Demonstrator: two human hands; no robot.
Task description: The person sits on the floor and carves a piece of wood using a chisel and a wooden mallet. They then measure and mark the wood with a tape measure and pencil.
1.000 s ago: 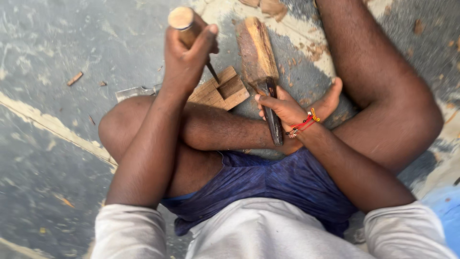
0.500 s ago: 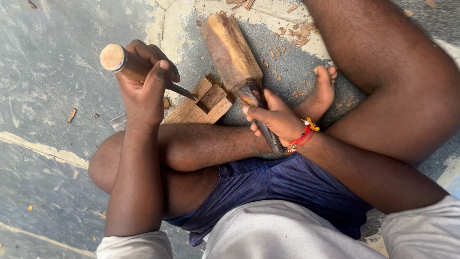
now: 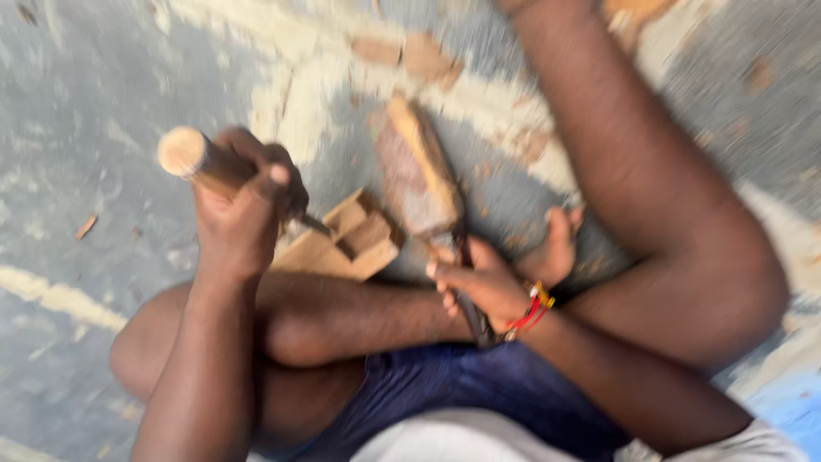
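I sit cross-legged on a grey floor. My left hand (image 3: 244, 210) is closed around the round wooden handle of a chisel (image 3: 198, 161), whose thin metal blade points down into a small notched wooden block (image 3: 346, 244) resting by my shin. My right hand (image 3: 483, 287), with a red and yellow thread band at the wrist, grips the dark handle of a wooden mallet (image 3: 419, 175). The mallet's thick head is raised just right of the block. The picture is blurred by motion.
My bare foot (image 3: 556, 252) lies beside the right hand, and my right leg (image 3: 676, 222) bends around the work area. Wood chips (image 3: 85, 227) are scattered on the floor. Pale patches and brick-coloured scraps (image 3: 419, 56) lie beyond the block.
The view has shifted and blurred. My left hand with the chisel stays at the block, its handle tilted left. The mallet remains raised beside the block in my right hand.
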